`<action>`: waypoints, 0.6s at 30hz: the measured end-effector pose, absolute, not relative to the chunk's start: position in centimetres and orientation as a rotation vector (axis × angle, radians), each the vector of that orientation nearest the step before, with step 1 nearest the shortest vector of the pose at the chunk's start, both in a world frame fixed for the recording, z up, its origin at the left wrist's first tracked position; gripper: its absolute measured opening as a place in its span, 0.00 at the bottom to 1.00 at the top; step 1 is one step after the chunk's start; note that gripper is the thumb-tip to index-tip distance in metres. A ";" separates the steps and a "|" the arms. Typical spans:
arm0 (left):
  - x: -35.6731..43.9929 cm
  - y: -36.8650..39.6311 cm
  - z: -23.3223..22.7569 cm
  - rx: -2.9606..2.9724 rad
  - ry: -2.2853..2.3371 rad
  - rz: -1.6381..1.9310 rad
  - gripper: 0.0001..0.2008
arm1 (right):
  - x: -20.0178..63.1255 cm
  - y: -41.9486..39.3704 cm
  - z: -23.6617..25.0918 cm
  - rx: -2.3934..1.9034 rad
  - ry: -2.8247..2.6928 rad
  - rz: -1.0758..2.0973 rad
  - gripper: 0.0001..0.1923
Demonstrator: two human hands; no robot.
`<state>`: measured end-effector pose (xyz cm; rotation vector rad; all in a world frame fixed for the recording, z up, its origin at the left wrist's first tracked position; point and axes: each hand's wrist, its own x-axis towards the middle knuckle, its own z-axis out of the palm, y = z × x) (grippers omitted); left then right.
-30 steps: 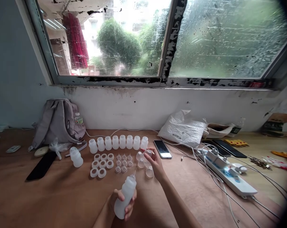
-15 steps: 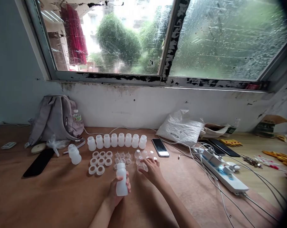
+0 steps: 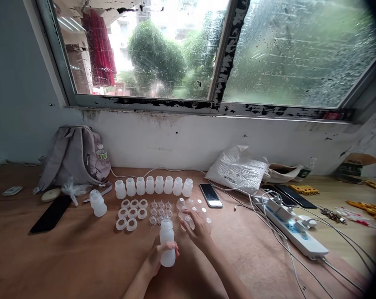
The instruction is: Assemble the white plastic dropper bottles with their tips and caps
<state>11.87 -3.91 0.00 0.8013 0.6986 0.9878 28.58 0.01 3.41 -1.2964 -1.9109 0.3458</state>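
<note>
I am holding a small translucent white bottle (image 3: 167, 242) upright in my left hand (image 3: 158, 257), low in the centre of the frame, my fingers wrapping around its lower body. A pointed nipple top is sitting on the bottle. My right hand (image 3: 198, 230) is reaching in just to the right of it, fingers closing on a clear dome cap (image 3: 188, 221) among a few more clear caps lying on the wooden table (image 3: 66, 257).

Just above my hands, a row of open white bottles (image 3: 154, 185) is standing across the middle of the frame. Below that row, white rings (image 3: 132, 213) are lying in a cluster on the left, with small clear nipples (image 3: 160, 207) beside them. One capped bottle (image 3: 97, 203) is standing apart to the left. A smartphone (image 3: 211, 194) is lying to the right of the row, and a white power strip (image 3: 295, 232) with tangled cables is stretching toward the lower right. A grey backpack (image 3: 73, 157) is leaning against the wall at the left, under the rain-streaked window (image 3: 296, 50).
</note>
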 end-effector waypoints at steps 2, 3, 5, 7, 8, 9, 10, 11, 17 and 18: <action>12.3 -4.3 0.4 0.923 0.772 1.008 0.06 | 27.1 -1.0 4.5 -1.170 -1.802 0.685 0.15; 12.5 -4.5 0.6 0.990 0.800 1.019 0.06 | 26.2 -1.5 4.9 -1.132 -1.751 0.844 0.18; 12.8 -4.8 0.9 1.127 0.859 1.066 0.08 | 24.7 -2.2 5.3 -1.062 -1.656 1.095 0.21; 12.9 -4.9 1.2 1.252 0.948 1.131 0.12 | 23.6 -2.5 5.3 -1.027 -1.547 1.269 0.19; 12.9 -5.0 1.3 1.294 0.991 1.144 0.12 | 23.2 -2.5 5.3 -1.015 -1.490 1.330 0.17; 12.7 -4.9 1.4 1.316 1.017 1.133 0.12 | 22.9 -2.5 5.2 -0.998 -1.436 1.384 0.15; 12.5 -4.9 1.5 1.316 1.018 1.105 0.11 | 22.7 -2.5 5.1 -0.970 -1.387 1.431 0.14; 12.2 -5.0 1.6 1.294 0.996 1.067 0.12 | 22.6 -2.4 5.1 -0.932 -1.344 1.473 0.13; 10.9 -5.8 0.6 0.755 0.476 0.732 0.10 | 22.5 -2.6 6.0 -0.581 -1.299 1.754 0.13; 10.9 -6.0 0.2 0.662 0.352 0.690 0.11 | 22.5 -2.6 6.1 -0.539 -1.333 1.793 0.14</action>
